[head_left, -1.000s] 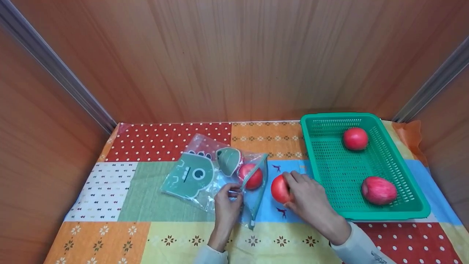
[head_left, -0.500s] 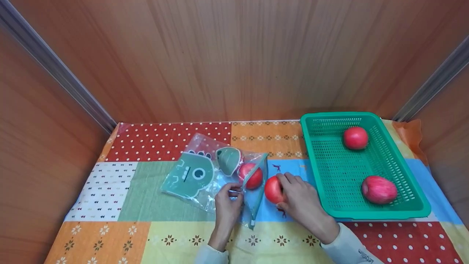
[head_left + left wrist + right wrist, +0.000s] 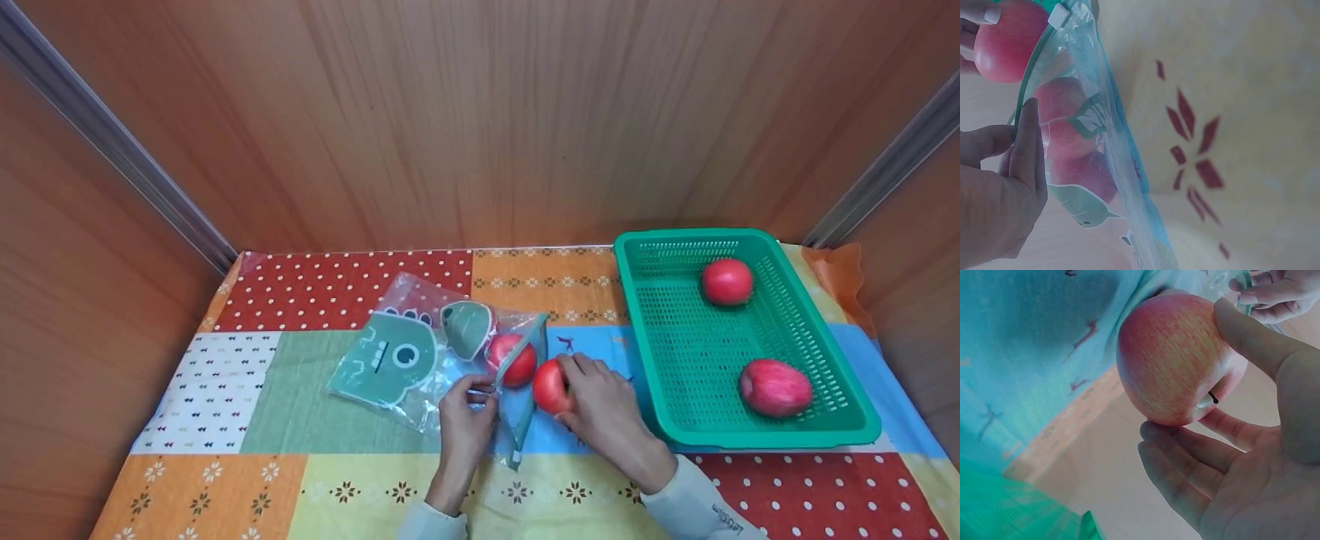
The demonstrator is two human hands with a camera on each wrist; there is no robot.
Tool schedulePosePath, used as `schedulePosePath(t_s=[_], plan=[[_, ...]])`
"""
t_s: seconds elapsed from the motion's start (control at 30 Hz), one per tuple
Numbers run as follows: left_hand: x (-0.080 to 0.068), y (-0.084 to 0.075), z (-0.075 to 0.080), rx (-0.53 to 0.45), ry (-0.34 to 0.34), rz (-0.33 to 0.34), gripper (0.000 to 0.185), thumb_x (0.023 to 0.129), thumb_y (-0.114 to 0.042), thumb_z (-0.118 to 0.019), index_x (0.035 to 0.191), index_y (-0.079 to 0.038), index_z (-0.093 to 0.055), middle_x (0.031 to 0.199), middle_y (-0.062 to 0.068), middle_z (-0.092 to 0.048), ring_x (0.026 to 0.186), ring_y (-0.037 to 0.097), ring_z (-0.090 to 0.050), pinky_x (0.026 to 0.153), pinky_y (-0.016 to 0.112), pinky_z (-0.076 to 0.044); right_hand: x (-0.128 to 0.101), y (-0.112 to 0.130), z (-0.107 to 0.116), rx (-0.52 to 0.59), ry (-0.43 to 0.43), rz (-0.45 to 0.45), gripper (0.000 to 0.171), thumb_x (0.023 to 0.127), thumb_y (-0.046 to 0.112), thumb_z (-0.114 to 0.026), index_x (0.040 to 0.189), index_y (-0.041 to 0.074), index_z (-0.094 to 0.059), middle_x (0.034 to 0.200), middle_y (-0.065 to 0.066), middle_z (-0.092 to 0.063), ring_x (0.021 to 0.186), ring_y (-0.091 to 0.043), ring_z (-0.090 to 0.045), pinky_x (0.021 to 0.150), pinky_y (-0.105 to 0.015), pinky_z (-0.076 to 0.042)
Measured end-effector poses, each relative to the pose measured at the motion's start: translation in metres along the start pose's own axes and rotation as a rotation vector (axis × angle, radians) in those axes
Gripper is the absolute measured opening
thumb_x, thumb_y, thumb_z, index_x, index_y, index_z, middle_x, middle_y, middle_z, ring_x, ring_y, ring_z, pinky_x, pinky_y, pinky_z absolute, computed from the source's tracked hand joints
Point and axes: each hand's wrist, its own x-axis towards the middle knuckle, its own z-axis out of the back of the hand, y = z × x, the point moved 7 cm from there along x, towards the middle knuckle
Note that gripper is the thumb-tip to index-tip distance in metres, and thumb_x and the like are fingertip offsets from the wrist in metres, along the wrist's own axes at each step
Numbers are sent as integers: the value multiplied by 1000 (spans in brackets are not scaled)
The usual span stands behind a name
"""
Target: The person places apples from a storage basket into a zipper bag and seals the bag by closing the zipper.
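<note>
My left hand (image 3: 466, 424) pinches the green-edged mouth of a clear zip bag (image 3: 386, 360) printed with a one-eyed green monster. The bag lies flat, mouth towards the right, its white slider (image 3: 1058, 17) at the near corner. Inside sits a red apple (image 3: 517, 364) close to the opening; the left wrist view shows more red fruit surfaces (image 3: 1081, 174) through the plastic. With thumb and fingers, my right hand (image 3: 606, 409) grips another apple (image 3: 1168, 360), its stem visible in the right wrist view. That apple is right at the bag's mouth.
On the right stands a green plastic basket (image 3: 643, 330) holding a rounder red apple (image 3: 727, 282) and a longer streaked one (image 3: 777, 388). A patchwork cloth (image 3: 375, 487) covers the table. Wood-grain panels (image 3: 480, 127) enclose the back and both sides.
My right hand has carried its apple leftward, from beside the basket up to the bag's mouth. The left hand and the bag have stayed in place.
</note>
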Motion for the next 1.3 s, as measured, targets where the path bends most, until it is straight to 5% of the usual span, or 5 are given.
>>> schedulePosePath(t_s=[1.3], plan=[[-2,-3,-3,2,-6,-8,22,89,8,-73,107,-4,-75,98,8,-72,82,19,-70,69,28,-62,16,11,-21,49,-46,-38,81,72,27,-99,141,9,-62,132,-13,-66,112,-31,-60,91,-50,-59]])
